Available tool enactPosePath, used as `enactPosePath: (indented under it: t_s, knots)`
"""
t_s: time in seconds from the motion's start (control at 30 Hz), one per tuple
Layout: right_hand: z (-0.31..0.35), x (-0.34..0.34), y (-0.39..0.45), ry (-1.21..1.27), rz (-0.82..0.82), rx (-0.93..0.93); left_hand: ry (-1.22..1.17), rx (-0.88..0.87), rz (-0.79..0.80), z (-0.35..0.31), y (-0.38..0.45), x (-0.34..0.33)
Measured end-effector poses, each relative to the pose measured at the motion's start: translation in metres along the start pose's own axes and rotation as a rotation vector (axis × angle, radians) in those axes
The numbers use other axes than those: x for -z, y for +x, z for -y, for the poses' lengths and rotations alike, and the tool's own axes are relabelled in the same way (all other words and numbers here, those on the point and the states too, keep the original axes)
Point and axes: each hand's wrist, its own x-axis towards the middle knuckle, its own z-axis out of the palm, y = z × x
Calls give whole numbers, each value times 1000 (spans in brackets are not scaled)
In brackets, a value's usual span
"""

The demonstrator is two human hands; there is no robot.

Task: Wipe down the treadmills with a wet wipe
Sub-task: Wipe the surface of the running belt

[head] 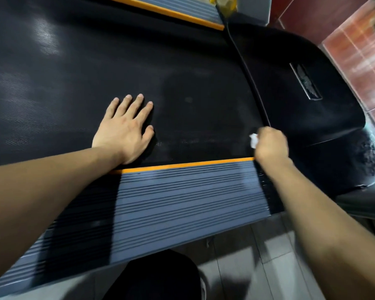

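Wet wipe (253, 140) bunched in gripping right hand (271, 144); left hand (126, 131) flat on treadmill belt (182, 72).

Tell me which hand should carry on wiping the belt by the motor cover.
Right. The right hand already grips the wet wipe at the belt's edge beside the motor cover. The left hand lies flat on the belt, holding nothing, and looks to be bracing.

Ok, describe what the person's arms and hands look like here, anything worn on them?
Both forearms are bare as far as the frame shows: no sleeves in view. The left hand shows no ring, watch, glove or band, with short plain nails. The right hand and wrist also look bare, though motion blur softens them.
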Motion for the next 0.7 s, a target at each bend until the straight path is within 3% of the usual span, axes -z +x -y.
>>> enactPosePath:
  t_s: [0.07, 0.17, 0.27, 0.43, 0.53, 0.6, 0.7]
  knots:
    - [-6, 0, 5, 28, 51, -101, 7, 4, 0, -1, 0, 0]
    - [26, -6, -11, 197, 109, -110, 18, 3, 2, -2, 0, -2]
    - [82, -12, -50, 332, 138, 53, 28, -6, 2, -2, 0, -1]
    - [170, -17, -118, 486, 226, 496, 10, -18, 4, 1, 1, 1]
    - [161, -20, -107, 387, 183, 661, -11, -39, 2, 4, 3, 3]
    - [151, -24, -87, 283, 62, 746, -25, -77, 16, 10, 2, 5]
    - [143, -29, -50, 219, -136, 572, 16, -118, 49, 24, -11, 11]
